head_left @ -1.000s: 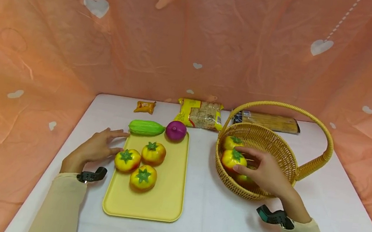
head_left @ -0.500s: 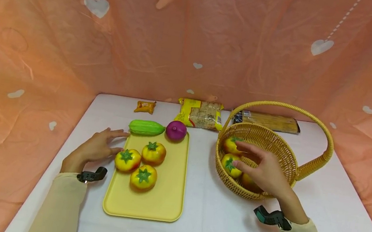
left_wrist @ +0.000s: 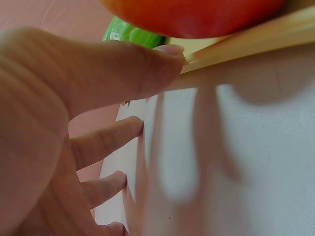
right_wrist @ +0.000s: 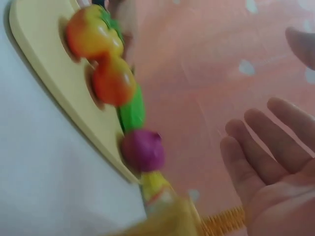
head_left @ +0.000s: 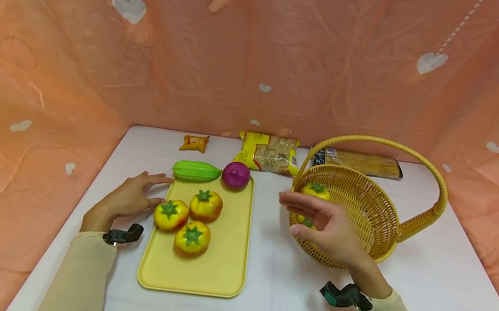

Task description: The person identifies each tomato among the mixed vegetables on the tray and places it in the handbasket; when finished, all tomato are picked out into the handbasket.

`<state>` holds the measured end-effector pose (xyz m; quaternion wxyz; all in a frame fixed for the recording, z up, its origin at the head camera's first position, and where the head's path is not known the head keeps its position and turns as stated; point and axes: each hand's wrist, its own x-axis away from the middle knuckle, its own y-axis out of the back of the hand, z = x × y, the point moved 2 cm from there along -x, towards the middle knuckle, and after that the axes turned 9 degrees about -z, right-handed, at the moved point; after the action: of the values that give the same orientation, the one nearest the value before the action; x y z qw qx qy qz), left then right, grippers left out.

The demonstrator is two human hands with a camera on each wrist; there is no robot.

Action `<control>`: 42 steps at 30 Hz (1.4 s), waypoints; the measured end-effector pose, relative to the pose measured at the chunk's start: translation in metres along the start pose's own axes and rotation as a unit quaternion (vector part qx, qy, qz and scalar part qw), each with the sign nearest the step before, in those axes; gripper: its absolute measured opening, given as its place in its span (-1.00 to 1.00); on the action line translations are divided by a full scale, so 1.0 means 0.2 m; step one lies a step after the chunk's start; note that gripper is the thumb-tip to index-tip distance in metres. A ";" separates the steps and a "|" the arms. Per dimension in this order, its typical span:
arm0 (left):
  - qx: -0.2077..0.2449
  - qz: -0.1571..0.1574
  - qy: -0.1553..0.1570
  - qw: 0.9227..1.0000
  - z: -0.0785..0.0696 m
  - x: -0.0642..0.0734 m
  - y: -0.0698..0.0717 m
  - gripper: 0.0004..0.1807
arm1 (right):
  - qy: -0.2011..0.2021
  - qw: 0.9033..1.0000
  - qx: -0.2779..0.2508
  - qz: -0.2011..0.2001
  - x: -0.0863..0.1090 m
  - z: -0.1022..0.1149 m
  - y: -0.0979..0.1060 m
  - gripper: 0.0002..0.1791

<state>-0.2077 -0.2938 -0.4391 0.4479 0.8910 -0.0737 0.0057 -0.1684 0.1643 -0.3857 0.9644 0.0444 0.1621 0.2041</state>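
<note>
My left hand (head_left: 132, 195) rests at the left edge of the yellow tray (head_left: 214, 277), fingers spread. In the left wrist view its thumb (left_wrist: 142, 69) touches the tray's rim below a red-yellow tomato (left_wrist: 197, 12). The tray bears this tomato (head_left: 171, 215) and two more, one behind (head_left: 206, 206) and one in front (head_left: 192, 239). Over the left rim of the wicker basket (head_left: 385, 205) hovers my right hand (head_left: 334, 230), palm toward the tray and holding nothing, as the right wrist view confirms. Tomatoes (head_left: 317, 190) lie inside the basket, partly hidden by that hand.
A green ridged gourd (head_left: 197, 171) and a purple onion (head_left: 236, 175) lie at the tray's far edge. Farther back are a small orange packet (head_left: 195, 143), a yellow bag (head_left: 269, 154) and a pack of noodles (head_left: 364, 164). The basket's tall handle (head_left: 376, 140) arches over it.
My right hand has let go of a tomato in the basket, which settled lower, and has moved left over the rim. My left hand and the things on the tray stay still.
</note>
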 end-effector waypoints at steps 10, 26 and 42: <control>-0.002 0.001 0.003 1.000 0.00 0.00 0.00 -0.32 | -0.027 0.996 -0.049 0.067 -0.07 -0.09 -0.25 -0.39; -0.001 -0.001 -0.001 1.000 -0.01 0.00 0.00 -0.33 | -0.055 0.989 -0.068 0.118 -0.19 -0.23 -0.58 -0.36; -0.005 0.002 0.007 1.000 -0.01 0.00 0.00 -0.32 | -0.078 0.988 -0.009 0.133 -0.23 -0.28 -0.70 -0.40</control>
<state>-0.2081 -0.2928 -0.4373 0.4527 0.8887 -0.0720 0.0124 -0.1729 0.0186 -0.4460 0.9388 0.0728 0.0774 0.3278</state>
